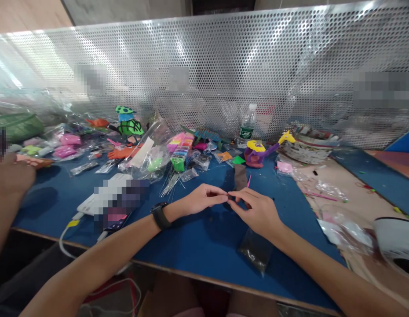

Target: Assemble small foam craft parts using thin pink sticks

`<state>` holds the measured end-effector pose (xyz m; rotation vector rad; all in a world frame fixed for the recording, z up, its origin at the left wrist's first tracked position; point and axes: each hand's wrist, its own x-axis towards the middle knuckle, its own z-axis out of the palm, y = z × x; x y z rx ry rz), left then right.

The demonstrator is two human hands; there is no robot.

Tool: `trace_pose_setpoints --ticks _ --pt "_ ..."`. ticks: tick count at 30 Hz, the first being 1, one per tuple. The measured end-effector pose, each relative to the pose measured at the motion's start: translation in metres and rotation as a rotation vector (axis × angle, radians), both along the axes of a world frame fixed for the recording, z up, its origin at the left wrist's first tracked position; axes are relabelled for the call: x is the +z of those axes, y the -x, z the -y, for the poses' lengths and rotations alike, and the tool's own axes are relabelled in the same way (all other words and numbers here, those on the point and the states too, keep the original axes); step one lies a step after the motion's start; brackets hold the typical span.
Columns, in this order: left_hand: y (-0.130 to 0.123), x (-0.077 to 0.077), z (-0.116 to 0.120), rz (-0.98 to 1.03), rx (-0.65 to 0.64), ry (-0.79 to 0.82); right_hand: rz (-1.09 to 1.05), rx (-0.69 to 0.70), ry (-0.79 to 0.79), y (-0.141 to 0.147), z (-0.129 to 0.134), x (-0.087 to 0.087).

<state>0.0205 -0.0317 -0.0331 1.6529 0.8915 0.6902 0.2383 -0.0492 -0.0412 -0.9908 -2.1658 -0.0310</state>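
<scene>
My left hand point(207, 198), with a dark watch point(160, 215) on its wrist, and my right hand point(257, 209) meet at the fingertips above the blue table point(191, 242). Between the pinched fingers shows a tiny dark piece, too small to make out; both hands seem closed on it. A clear bag with dark contents point(256, 253) lies under my right wrist. Just behind the hands are a brown-grey piece point(240, 176) and a thin pink stick point(249, 181).
Bagged coloured clay point(181, 147), a green clay turtle point(130, 127), a purple and yellow clay giraffe point(257, 152) and a bottle point(246, 127) line the back. A white power bank point(89, 203) lies left, near another person's hand point(13, 176). A white roll point(397, 240) sits right.
</scene>
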Motion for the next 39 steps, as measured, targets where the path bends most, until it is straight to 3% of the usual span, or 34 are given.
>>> trace_pose_setpoints --ticks 23,33,36,39 --pt "0.001 -0.009 -0.005 0.072 -0.024 0.055 -0.013 0.008 -0.024 0.000 0.001 -0.002" --pt "-0.001 -0.004 -0.003 0.032 0.026 -0.003 -0.034 0.001 -0.034 0.001 0.004 0.006" --pt "0.000 -0.006 -0.002 -0.064 0.017 -0.104 -0.082 -0.066 -0.026 -0.008 -0.003 0.015" --pt "0.002 -0.005 -0.001 -0.154 -0.007 -0.184 -0.160 -0.228 0.045 -0.023 -0.023 0.020"
